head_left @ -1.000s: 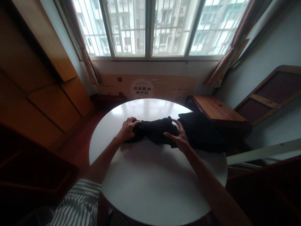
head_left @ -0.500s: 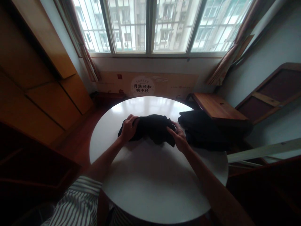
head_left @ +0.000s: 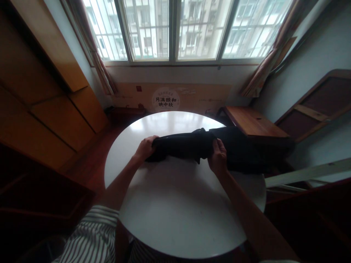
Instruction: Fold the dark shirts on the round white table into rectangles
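Note:
A black garment (head_left: 183, 145) stretches between my two hands over the far half of the white round table (head_left: 175, 219); its exact kind is too dark to tell. My left hand (head_left: 146, 148) is closed on its left end. At the other end, my right hand (head_left: 218, 155) pinches the cloth with thumb and fingers. The upper edge of the garment runs nearly straight from hand to hand, and its lower edge hangs unevenly near the tabletop. Just beyond my right hand lies a second black folded cloth (head_left: 244, 153), partly over the table's right edge.
A wooden desk (head_left: 257, 122) stands beyond the table on the right. Orange-brown cabinets (head_left: 60, 109) line the left side. Ahead are a barred window (head_left: 172, 33) and a printed panel (head_left: 192, 96) below it. A pale wooden bar (head_left: 307, 176) juts in at the right.
My hands have moved apart, the right one further right and the left slightly left. The bunched garment is now pulled out longer and straighter.

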`<state>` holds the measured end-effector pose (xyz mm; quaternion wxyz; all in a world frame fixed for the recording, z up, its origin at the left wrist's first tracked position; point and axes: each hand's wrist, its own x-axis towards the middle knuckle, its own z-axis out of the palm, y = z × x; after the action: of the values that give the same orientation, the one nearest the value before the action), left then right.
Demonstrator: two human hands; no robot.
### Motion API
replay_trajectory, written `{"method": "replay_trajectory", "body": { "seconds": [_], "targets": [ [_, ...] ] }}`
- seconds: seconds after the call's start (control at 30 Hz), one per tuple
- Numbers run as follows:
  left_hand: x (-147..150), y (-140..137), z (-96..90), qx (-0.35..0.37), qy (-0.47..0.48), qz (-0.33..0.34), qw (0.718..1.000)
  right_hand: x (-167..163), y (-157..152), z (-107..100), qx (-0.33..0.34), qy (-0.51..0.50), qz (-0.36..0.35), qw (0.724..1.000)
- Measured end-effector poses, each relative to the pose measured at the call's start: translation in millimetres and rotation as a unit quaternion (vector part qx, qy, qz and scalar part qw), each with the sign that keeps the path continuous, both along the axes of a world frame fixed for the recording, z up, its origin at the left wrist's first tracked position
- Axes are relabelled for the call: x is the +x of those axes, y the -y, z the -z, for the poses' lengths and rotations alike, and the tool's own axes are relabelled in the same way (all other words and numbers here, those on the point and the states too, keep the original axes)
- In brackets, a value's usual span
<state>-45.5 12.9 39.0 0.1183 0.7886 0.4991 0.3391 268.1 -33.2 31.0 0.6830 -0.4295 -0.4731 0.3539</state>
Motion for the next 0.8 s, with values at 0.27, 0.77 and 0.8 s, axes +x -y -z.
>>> {"method": "replay_trajectory", "body": {
  "seconds": [0.27, 0.77, 0.8],
  "targets": [
    [-10.6, 9.0, -5.1, -0.302, 0.333, 0.218, 0.866, -11.0, 2.7, 3.1, -0.052, -0.090, -0.078, 0.991],
    [68.1, 36.4, 21.2, -0.188, 0.200, 0.302, 0.913, -14.6, 18.4, -0.5, -0.126, 0.008, -0.278, 0.952],
    [66.2, 36.8, 18.9, -0.156, 0.180, 0.283, 0.929, -12.9, 17.9, -2.2, -0.127, 0.002, -0.271, 0.954]
  ]
}}
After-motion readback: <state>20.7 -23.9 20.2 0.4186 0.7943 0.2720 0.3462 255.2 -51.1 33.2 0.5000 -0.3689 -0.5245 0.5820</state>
